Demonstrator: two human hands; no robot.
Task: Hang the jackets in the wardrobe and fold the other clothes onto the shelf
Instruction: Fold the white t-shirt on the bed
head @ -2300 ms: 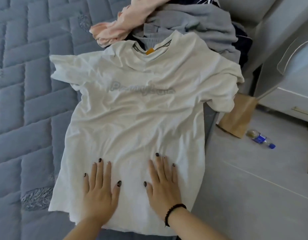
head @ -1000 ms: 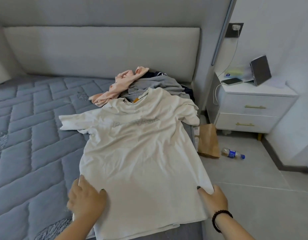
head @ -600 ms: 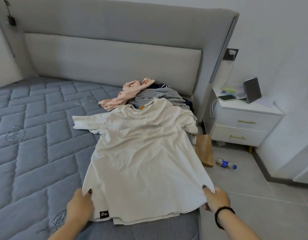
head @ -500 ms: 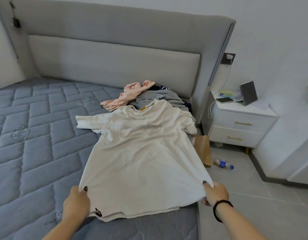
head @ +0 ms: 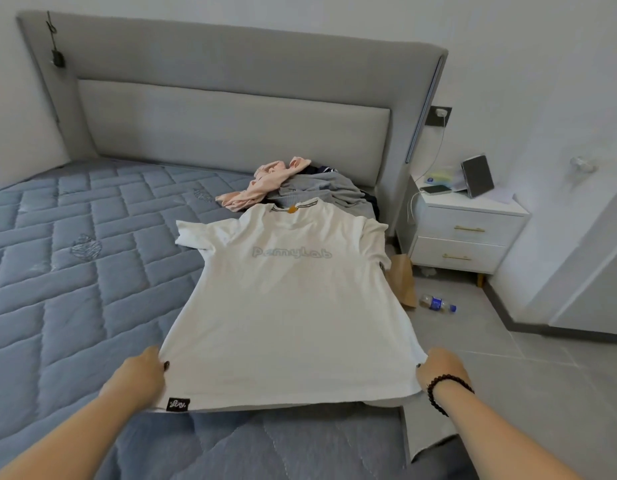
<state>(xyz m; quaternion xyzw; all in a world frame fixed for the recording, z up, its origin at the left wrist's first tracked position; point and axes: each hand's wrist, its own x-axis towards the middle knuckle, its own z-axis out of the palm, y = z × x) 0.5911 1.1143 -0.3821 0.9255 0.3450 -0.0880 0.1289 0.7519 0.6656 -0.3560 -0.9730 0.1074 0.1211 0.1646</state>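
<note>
White cotton T-shirt [head: 293,306] with pale grey chest lettering lies front-up near the right edge of the grey quilted mattress [head: 75,271], collar toward the grey padded headboard [head: 231,133]. Left hand [head: 140,375] pinches the hem's left corner beside a small black label [head: 178,404]. Right hand [head: 438,370], black bead bracelet [head: 447,388] at its wrist, grips the hem's right corner. Beyond the collar sits a pile of pink and grey clothes [head: 300,188]. White two-drawer nightstand [head: 463,233] stands beside the bed; a plastic bottle [head: 437,303] lies on the floor.
</note>
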